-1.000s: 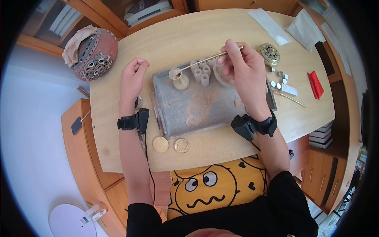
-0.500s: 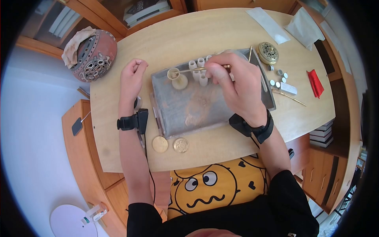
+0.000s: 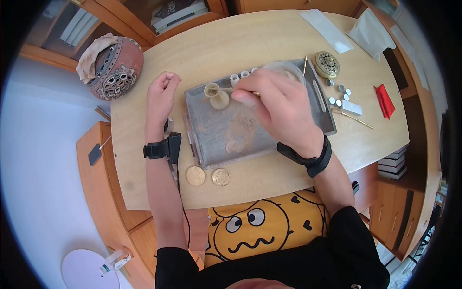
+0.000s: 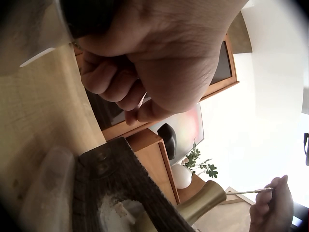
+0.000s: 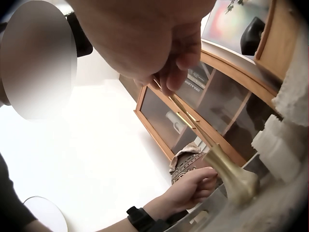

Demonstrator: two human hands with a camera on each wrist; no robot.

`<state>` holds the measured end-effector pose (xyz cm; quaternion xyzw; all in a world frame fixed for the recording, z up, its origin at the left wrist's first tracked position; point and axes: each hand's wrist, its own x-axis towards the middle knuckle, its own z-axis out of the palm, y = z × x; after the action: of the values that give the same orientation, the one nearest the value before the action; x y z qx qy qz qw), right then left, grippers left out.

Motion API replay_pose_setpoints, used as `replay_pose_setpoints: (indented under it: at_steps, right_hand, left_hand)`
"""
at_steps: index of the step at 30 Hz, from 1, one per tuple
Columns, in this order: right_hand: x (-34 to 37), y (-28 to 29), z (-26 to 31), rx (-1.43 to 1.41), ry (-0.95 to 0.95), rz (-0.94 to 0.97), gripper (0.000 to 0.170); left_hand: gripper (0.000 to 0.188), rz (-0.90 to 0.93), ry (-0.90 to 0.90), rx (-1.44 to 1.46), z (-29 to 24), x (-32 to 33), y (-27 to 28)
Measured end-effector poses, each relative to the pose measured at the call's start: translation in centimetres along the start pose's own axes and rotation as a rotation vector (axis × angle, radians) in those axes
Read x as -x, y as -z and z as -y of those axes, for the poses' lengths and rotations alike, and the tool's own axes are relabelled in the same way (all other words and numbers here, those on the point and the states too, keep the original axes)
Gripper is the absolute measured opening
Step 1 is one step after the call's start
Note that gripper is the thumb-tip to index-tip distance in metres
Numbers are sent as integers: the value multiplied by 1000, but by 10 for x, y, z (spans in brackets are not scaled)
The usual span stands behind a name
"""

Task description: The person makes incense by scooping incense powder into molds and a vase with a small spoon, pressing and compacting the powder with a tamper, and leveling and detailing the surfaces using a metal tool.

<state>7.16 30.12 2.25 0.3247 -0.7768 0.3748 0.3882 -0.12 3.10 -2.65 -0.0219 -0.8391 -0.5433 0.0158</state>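
Observation:
My right hand [image 3: 281, 106] is over the grey tray [image 3: 202, 149], its thumb and fingers pinching a thin brass incense tool [image 5: 193, 120]. The tool's far end is in the flared mouth of a small brass vase [image 3: 220, 100], which stands on the tray's left part. To the left of the tray is my left hand [image 3: 161, 98], fingers loosely curled with nothing visible in them. Small whitish cups [image 3: 235, 78] stand behind the right hand, partly hidden by it. A bowl of pale powder [image 3: 288, 70] shows just beyond its knuckles.
Brown powder [image 3: 243, 132] is scattered across the tray. Two round brass discs [image 3: 196, 176] lie at the table's front. A pierced-lid brass burner [image 3: 327, 65], small tins [image 3: 341, 88] and a red pouch [image 3: 384, 102] are at the right. A patterned reddish pot [image 3: 120, 65] stands back left.
My right hand has moved left and down toward the brass vase, and less of the incense tool shows between hand and vase. The left hand has stayed in place.

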Motion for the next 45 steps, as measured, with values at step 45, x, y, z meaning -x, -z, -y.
replay_pose_setpoints:
  at_steps: [45]
  right_hand:
    - [32, 66, -53, -212, -873, -236, 27]
  left_hand:
    - [18, -6, 8, -43, -1, 0, 0]
